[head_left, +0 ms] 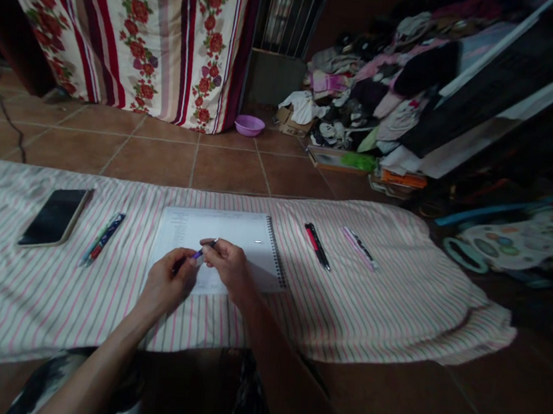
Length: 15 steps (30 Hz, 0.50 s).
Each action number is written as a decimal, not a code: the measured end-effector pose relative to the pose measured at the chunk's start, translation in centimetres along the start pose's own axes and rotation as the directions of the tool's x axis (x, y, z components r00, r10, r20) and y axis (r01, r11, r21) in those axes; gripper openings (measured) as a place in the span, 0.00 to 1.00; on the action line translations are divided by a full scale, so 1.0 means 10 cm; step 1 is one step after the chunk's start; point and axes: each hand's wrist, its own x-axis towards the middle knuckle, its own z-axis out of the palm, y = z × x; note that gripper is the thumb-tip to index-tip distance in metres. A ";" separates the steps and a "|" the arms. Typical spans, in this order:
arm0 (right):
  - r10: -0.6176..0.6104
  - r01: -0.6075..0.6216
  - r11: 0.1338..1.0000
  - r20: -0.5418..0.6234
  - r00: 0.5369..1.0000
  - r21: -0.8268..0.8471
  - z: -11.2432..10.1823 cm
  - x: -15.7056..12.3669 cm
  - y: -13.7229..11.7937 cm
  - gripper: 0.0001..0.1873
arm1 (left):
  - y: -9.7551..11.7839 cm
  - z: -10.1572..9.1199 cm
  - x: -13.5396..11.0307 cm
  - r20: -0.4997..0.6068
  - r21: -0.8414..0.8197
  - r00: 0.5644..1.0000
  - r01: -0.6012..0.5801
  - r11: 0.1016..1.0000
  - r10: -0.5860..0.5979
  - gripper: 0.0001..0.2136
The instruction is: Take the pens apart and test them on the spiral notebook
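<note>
Over a spiral notebook (pixel 233 228) with writing on its page, my two hands meet around a slim purple and dark pen (pixel 197 253). My left hand (pixel 170 276) is closed on its lower left part. The fingers of my right hand (pixel 226 261) pinch its upper right end, where a dark tip shows. Much of the pen is hidden by the fingers. A small shiny metallic piece (pixel 258 241) lies on the page, right of my right hand.
A striped cloth (pixel 396 302) covers the low table. On it lie a phone (pixel 55 217), pens (pixel 102 239) at left, a red-black pen (pixel 317 246) and pink-white pens (pixel 359 247) at right. Beyond are a purple basin (pixel 249 125), a floral curtain (pixel 147 30) and piled clothes (pixel 361 90).
</note>
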 end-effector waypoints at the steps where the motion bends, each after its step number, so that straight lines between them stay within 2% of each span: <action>1: -0.002 0.002 1.000 0.003 1.000 0.011 0.00 0.00 0.01 0.13 | -0.01 0.01 0.00 -0.002 -0.002 1.000 -0.002 1.000 0.002 0.12; 7: -0.051 0.051 0.998 -0.019 0.999 -0.025 -0.02 0.02 0.06 0.11 | -0.02 0.03 0.01 -0.017 -0.009 1.000 -0.012 1.000 0.012 0.14; 11: -0.078 0.071 0.988 -0.047 0.996 -0.141 -0.04 0.01 0.06 0.15 | -0.02 0.03 0.01 -0.026 0.076 0.997 -0.068 0.995 0.070 0.14; 15: -0.051 0.043 0.990 -0.056 0.997 -0.137 -0.03 0.00 0.08 0.15 | 0.00 0.03 -0.01 -0.044 0.169 0.993 -0.099 0.981 0.108 0.13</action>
